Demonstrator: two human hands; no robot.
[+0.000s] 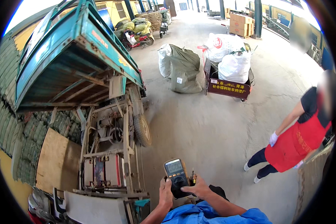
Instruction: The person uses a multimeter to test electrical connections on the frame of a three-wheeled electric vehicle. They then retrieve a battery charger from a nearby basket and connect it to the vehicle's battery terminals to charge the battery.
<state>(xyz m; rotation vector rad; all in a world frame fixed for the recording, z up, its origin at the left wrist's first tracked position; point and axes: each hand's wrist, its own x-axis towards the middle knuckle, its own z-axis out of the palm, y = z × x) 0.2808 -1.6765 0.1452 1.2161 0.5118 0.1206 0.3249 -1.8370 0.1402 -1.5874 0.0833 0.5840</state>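
Left hand [165, 192] grasps the meter [175, 172] along its left side; right hand [200, 187] closes around a probe [192, 178], thumb against the meter's lower right edge. Meter is held over the floor [198, 130], off the frame's [128, 149] right edge, near its lower right corner.

Risks, biggest first: raised bed [75, 56] could drop onto the frame if its support slipped; no prop clearly visible. Batteries [112, 170] sit exposed at the frame's lower end, so a stray metal tip across terminals could short them. Meter could fall and crack on the floor if the thumbs loosened. Probe could slip, bunched as it is in the fist.

Materials: floor pale grey concrete, dusty, cracked. Bed teal-painted sheet metal, boxy, rusty ribs underneath. Frame straight steel rails, grimy. Grey-green sack [185, 69] woven, bulging, creased. Tyre [142, 130] black rubber, round, dusty. Batteries blocky, dull, red-edged. Meter a rounded plastic slab, grey screen, orange rim. Probe thin, dark and yellow; tip too small to judge.
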